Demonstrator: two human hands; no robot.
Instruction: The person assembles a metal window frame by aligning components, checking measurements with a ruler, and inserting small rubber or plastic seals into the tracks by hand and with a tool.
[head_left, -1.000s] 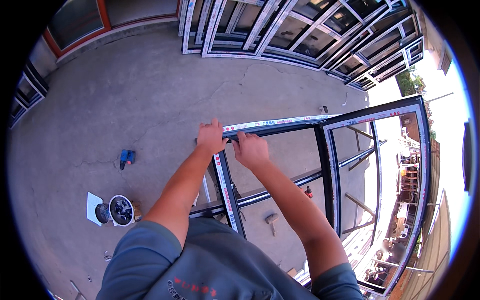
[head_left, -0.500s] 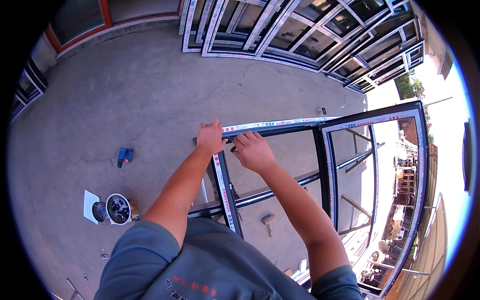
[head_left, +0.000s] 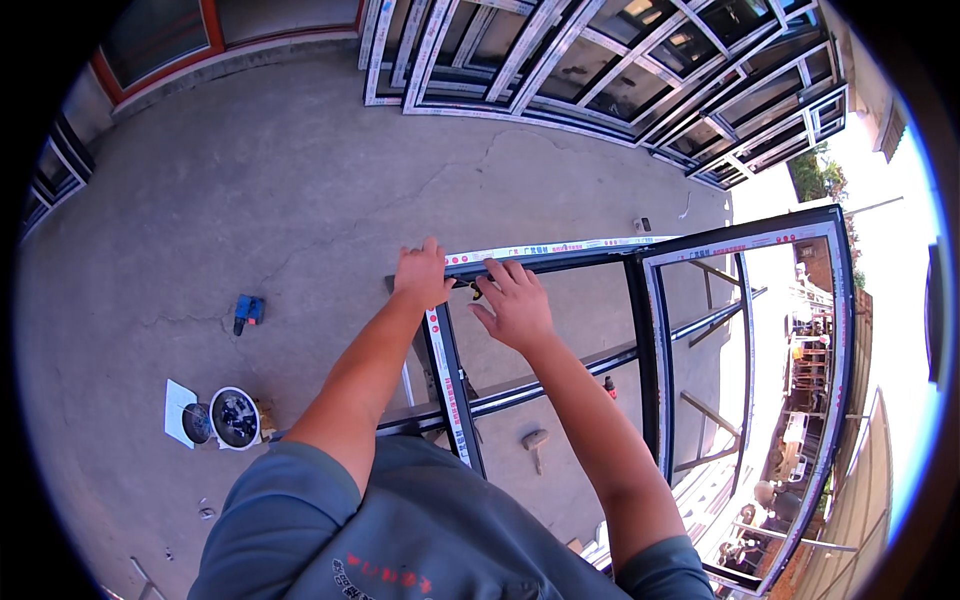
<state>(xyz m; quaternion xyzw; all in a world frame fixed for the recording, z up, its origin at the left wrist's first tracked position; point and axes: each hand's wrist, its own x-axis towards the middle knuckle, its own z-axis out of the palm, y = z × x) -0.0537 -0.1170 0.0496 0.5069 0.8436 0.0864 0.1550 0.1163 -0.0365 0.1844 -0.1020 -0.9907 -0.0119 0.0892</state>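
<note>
My left hand (head_left: 421,274) grips the near-left corner of a dark aluminium window frame (head_left: 560,262) covered with printed protective film. Its fingers lie over the outer edge, and its thumb is on the inner side. Just inside that corner, a small yellow-and-black tool (head_left: 476,291) shows between my two hands; its kind is too small to make out. My right hand (head_left: 518,308) is beside it, thumb and fingers spread apart around the tool. An opened sash (head_left: 846,300) stands out at the frame's right end.
Supporting bars (head_left: 510,398) run beneath the frame. On the concrete floor are a mallet (head_left: 536,440), a blue power tool (head_left: 249,313), a white-rimmed bucket (head_left: 236,418) and a red-and-black bottle (head_left: 610,388). Several window frames (head_left: 530,112) lean along the far side.
My right hand has loosened, its thumb and fingers spreading away from the yellow-and-black tool, and shifted slightly right. My left hand stays on the corner. The bottle on the floor has come into view.
</note>
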